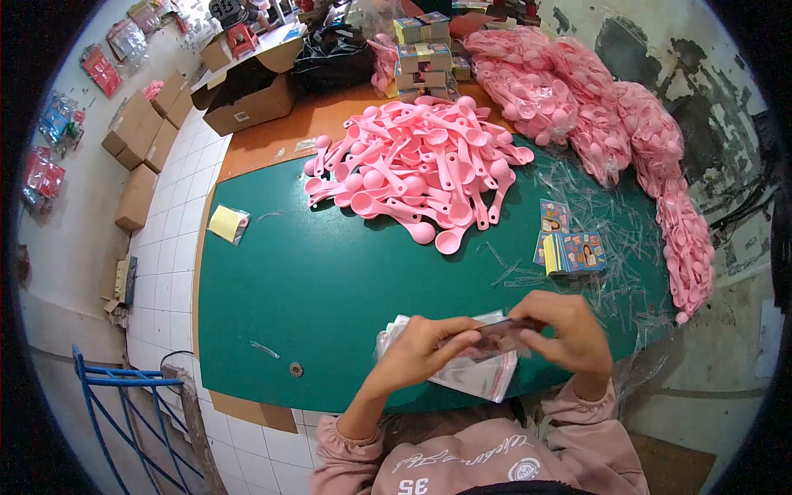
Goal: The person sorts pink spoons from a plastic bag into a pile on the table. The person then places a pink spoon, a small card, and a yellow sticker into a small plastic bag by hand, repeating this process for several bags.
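Observation:
Close to the table's near edge, my left hand (427, 346) and my right hand (565, 330) pinch the two ends of a small see-through plastic bag (499, 337) that looks dark and is blurred. Whether anything lies inside it I cannot make out. Right beneath my hands is a pile of clear plastic bags (474, 375) on the green tabletop (280, 280). Beyond my right hand sits a stack of printed cards (577, 252), with another card (554, 216) behind it. A large heap of pink measuring spoons (421, 165) covers the far middle.
Bulging bags of pink spoons (594, 107) line the right and back. Plastic scraps (627, 272) litter the table's right side. At the left edge lies a small packet with a yellow card (227, 223). Bundled cards (424, 58) and an open carton (247, 103) stand behind.

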The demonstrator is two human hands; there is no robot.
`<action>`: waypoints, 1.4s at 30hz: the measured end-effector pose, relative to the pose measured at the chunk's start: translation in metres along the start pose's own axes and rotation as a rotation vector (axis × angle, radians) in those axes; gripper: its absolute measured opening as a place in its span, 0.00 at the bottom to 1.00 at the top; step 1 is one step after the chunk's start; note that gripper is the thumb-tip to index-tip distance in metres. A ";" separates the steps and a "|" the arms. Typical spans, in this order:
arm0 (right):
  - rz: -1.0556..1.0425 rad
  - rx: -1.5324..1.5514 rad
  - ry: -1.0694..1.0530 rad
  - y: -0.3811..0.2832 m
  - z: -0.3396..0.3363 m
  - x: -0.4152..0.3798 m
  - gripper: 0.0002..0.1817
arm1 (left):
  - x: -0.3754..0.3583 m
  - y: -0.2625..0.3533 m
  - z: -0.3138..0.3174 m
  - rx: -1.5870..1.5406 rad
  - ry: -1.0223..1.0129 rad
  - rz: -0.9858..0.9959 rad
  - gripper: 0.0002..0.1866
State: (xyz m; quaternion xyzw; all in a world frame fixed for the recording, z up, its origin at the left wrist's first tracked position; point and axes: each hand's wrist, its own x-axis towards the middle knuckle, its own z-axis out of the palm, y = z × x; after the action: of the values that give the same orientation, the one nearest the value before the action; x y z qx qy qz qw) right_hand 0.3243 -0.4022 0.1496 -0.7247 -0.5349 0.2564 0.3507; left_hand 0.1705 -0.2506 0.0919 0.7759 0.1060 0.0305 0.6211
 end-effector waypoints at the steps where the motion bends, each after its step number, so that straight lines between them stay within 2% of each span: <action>1: -0.027 -0.007 -0.077 0.002 0.005 0.002 0.11 | 0.001 -0.002 0.003 0.048 -0.062 0.023 0.12; 2: -0.056 -0.034 -0.104 0.002 0.012 0.005 0.12 | 0.002 0.000 0.005 0.038 -0.033 0.064 0.21; 3: -0.057 -0.033 -0.105 0.005 0.015 0.004 0.12 | 0.002 0.002 0.008 0.038 -0.032 0.063 0.21; 5: -0.055 -0.124 -0.205 0.009 0.020 0.003 0.14 | 0.000 0.003 0.011 0.061 0.007 0.002 0.33; 6: -0.172 -0.060 -0.091 0.015 0.026 0.004 0.13 | -0.001 0.002 0.011 0.061 0.009 0.001 0.33; 8: -0.151 0.024 -0.159 0.025 0.029 0.005 0.12 | -0.004 -0.001 0.012 0.181 0.000 -0.052 0.39; 10: -0.128 0.103 -0.218 0.028 0.027 0.003 0.11 | -0.008 -0.005 0.008 0.100 -0.053 -0.074 0.39; 12: -0.022 0.136 -0.132 0.029 0.025 0.001 0.08 | -0.017 -0.014 -0.003 0.019 -0.103 -0.099 0.38; 13: -0.021 0.137 -0.132 0.033 0.025 -0.003 0.08 | -0.023 -0.024 -0.012 0.102 -0.145 0.019 0.37; 14: 0.076 0.233 -0.060 0.040 0.026 -0.007 0.08 | -0.028 -0.030 -0.017 0.186 -0.188 0.138 0.36; 15: 0.172 0.329 0.015 0.046 0.029 -0.011 0.08 | -0.032 -0.032 -0.017 0.188 -0.191 0.138 0.36; 16: 0.233 0.505 0.023 0.047 0.033 -0.012 0.07 | -0.036 -0.033 -0.017 0.023 -0.122 0.070 0.33; 17: 0.233 0.505 0.024 0.042 0.033 -0.011 0.07 | -0.040 -0.034 -0.016 -0.142 -0.051 0.001 0.31; 18: 0.267 0.616 -0.009 0.033 0.033 -0.009 0.07 | -0.044 -0.036 -0.016 -0.234 -0.036 -0.111 0.28; 19: 0.302 0.726 -0.043 0.028 0.032 -0.008 0.07 | -0.045 -0.037 -0.014 -0.237 -0.034 -0.112 0.28; 21: 0.346 0.682 -0.048 0.033 0.034 -0.011 0.07 | -0.045 -0.038 -0.011 -0.519 -0.004 -0.182 0.29; 25: 0.383 0.566 0.002 0.034 0.036 -0.013 0.08 | -0.043 -0.036 -0.008 -0.590 -0.105 -0.181 0.30; 26: 0.384 0.566 0.002 0.034 0.038 -0.013 0.08 | -0.041 -0.039 -0.004 -0.397 -0.044 -0.173 0.30; 27: 0.338 0.432 0.094 0.032 0.041 -0.012 0.09 | -0.039 -0.041 0.002 -0.204 0.017 -0.165 0.30; 28: 0.291 0.297 0.186 0.030 0.044 -0.011 0.09 | -0.038 -0.043 0.015 -0.182 0.267 -0.082 0.30; 29: 0.293 0.297 0.186 0.025 0.047 -0.008 0.09 | -0.036 -0.041 0.026 -0.183 0.266 -0.083 0.30; 31: 0.127 0.068 0.422 0.013 0.052 -0.003 0.09 | -0.036 -0.038 0.044 -0.123 0.653 0.023 0.31; 32: 0.062 0.023 0.324 0.014 0.054 -0.004 0.11 | -0.042 -0.039 0.049 -0.383 0.430 -0.045 0.33; 33: 0.065 0.024 0.319 0.014 0.057 -0.006 0.11 | -0.046 -0.036 0.054 -0.386 0.432 -0.050 0.33; 35: -0.160 -0.010 -0.007 0.013 0.062 -0.009 0.18 | -0.050 -0.028 0.061 -0.899 0.284 -0.210 0.36; 36: -0.117 -0.037 -0.194 0.016 0.061 -0.014 0.21 | -0.053 -0.037 0.066 -0.875 0.301 -0.193 0.37; 40: -0.099 -0.101 -0.232 0.019 0.066 -0.021 0.20 | -0.061 -0.038 0.065 -0.801 0.294 -0.224 0.38; 42: -0.129 0.084 -0.333 0.018 0.065 -0.022 0.15 | -0.065 -0.039 0.066 -0.562 0.257 -0.213 0.38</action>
State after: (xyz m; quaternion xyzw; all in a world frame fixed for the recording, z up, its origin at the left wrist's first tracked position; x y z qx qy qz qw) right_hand 0.2797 -0.4117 0.0947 -0.6212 -0.6198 0.3720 0.3028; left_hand 0.1138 -0.3184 0.0443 0.5482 0.2518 0.0910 0.7923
